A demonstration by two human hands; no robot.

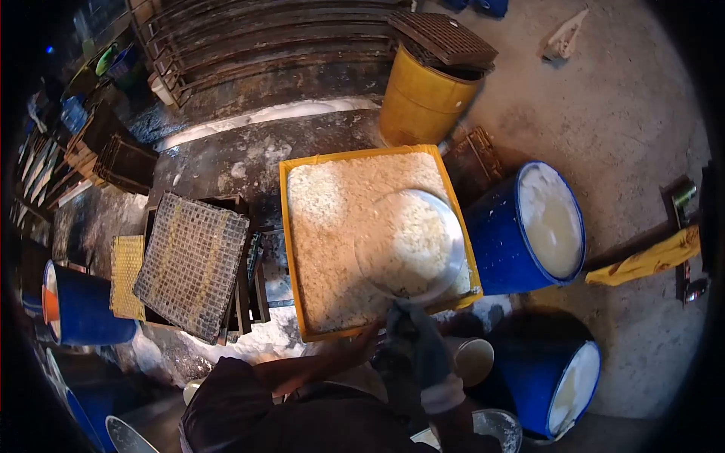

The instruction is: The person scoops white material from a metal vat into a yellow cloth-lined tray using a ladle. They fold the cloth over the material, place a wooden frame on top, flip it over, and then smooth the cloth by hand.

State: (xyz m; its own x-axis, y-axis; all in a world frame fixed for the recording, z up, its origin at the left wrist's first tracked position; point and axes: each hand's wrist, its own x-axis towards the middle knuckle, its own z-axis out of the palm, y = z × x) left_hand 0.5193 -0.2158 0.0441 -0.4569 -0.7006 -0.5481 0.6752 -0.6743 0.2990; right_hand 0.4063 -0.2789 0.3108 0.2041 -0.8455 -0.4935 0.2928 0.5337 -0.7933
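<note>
A round shiny metal bowl (445, 268), blurred at its edge, tilts over a square yellow-rimmed tray (293, 260). White, crumbly material (423, 238) lies in the bowl. More of it, whitish to pale tan (325, 249), covers the tray from side to side. My right hand (411, 328), in a dark glove, grips the bowl at its near rim. My left forearm reaches to the tray's near edge; my left hand (368, 343) is in shadow there, its fingers hidden.
Blue drums (491, 245) with whitish contents stand to the right. Beyond the tray is a yellow barrel (423, 98) topped by a brown grate (445, 36). Gridded mesh panels (192, 264) rest on crates at left. A metal basin (498, 426) and a pale bucket (474, 361) are close to me.
</note>
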